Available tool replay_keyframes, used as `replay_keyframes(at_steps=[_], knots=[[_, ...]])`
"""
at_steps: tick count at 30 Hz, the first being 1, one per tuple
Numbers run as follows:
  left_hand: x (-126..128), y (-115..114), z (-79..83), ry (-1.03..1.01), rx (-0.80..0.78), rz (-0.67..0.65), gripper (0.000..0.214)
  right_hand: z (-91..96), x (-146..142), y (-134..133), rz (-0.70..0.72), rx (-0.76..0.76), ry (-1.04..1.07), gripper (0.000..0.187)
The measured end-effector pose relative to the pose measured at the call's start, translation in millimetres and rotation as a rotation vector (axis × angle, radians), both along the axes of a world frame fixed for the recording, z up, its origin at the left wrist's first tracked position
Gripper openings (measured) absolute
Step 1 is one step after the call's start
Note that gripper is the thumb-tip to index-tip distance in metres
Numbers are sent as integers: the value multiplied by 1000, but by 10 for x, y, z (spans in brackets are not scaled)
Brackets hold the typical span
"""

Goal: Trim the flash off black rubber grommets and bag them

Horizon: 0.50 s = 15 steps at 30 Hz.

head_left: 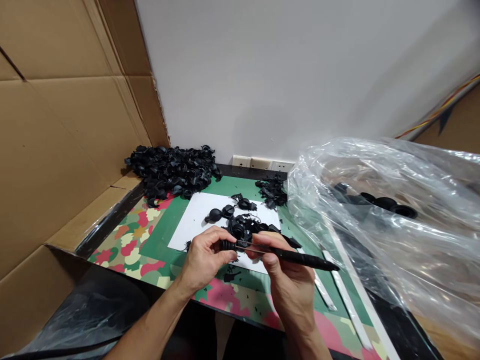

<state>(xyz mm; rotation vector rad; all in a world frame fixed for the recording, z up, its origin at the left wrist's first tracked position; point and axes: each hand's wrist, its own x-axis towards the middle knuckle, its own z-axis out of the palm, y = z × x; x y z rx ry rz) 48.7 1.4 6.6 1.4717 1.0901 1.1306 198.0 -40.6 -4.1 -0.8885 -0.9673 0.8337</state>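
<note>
My left hand [206, 257] pinches a small black ribbed rubber part [227, 245] between thumb and fingertips, above a white sheet [195, 220]. In my right hand [287, 272] is a slim black-handled tool [303, 259] with a thin metal shaft. The shaft's tip points left and meets the rubber part; whether it is inside or just against it I cannot tell. Behind both hands, several black rubber parts [238, 227] lie heaped on the sheet. A domed black piece [215, 215] is among them, toward the left.
A large pile of black rubber pieces [176, 170] lies at the back left beside a cardboard wall [71, 110]. Black scraps [273, 190] sit at the back. A clear plastic bag [375, 165] with black parts covers the right side. White strips [347, 305] lie right of my hand.
</note>
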Motion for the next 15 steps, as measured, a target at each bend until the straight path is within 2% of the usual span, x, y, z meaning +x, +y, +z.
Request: replay_keyframes(at_steps=[2,5,7,9,11,15], knots=[[-7,-5,-3,9,13,-1,17,2,-22,24,-57,-48,21,28],[-14,-10,-9,1,49,9,17,15,-8,51,-101,-233,-91,35],[-9,-16,-4,-7,85,6,17,35,-6,64,1,-340,-219,35],[0,-20,11,-8,114,-2,17,50,-26,78,128,-384,-276,34],[8,-21,28,-14,123,-6,18,45,-60,89,174,-398,-235,33],[17,-21,15,-127,59,-8,22,-31,-121,94,189,-427,-9,30]])
